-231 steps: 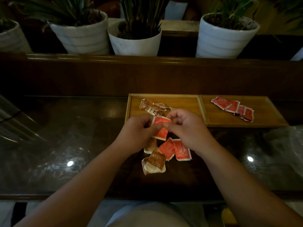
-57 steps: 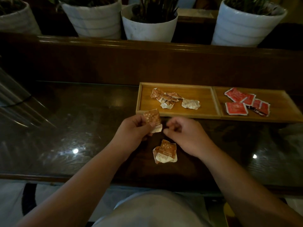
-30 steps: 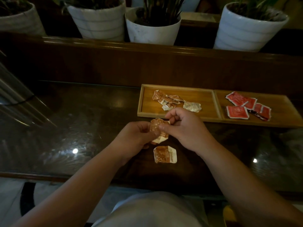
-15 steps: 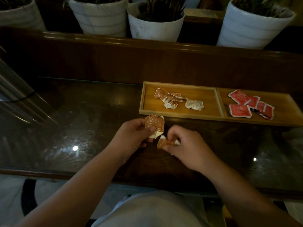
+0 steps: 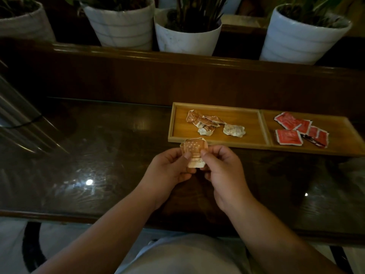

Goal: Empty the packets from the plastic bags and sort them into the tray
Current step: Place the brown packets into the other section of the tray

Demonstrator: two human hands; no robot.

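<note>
Both hands hold a small stack of brown packets (image 5: 194, 150) upright just in front of the wooden tray (image 5: 217, 142). My left hand (image 5: 169, 169) pinches the stack's left edge and my right hand (image 5: 221, 167) pinches its right edge. In the tray's left compartment lie several brown packets (image 5: 204, 123) and one pale one (image 5: 234, 130). Several red packets (image 5: 296, 129) lie in the right compartment. No loose packets show on the table below my hands.
The dark glossy table (image 5: 98, 155) spreads left of my hands. A clear plastic bag (image 5: 353, 175) lies at the right edge. White plant pots (image 5: 187, 36) stand on a wooden ledge behind the tray. Metal bars (image 5: 19, 123) slant at the far left.
My right hand picked the last brown packet off the table and brought it against the packet in my left hand. Both hands now grip the stack together.
</note>
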